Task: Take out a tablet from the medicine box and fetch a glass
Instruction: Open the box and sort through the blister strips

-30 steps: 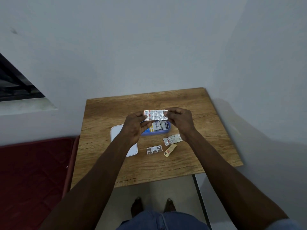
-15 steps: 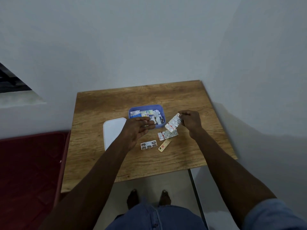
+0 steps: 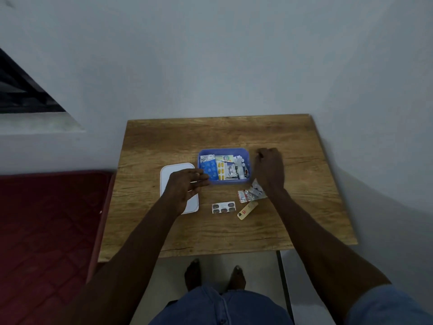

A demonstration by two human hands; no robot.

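A: How are the hands posed?
B: Left hand (image 3: 185, 184) hovers with fingers spread; right hand (image 3: 269, 168) has knuckles curled, grip unclear.
A: The medicine box (image 3: 224, 181)?
B: Between them, lying lengthwise from hand to hand

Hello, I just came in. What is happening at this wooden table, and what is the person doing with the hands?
A person stands at the wooden table sorting medicines. The blue plastic medicine box is open and full of blister strips, and its white lid lies to its left. The left hand hovers with straight fingers over the lid. The right hand is curled on the table to the right of the box. Silver blister strips and a small yellow packet lie in front of the box. No glass is visible.
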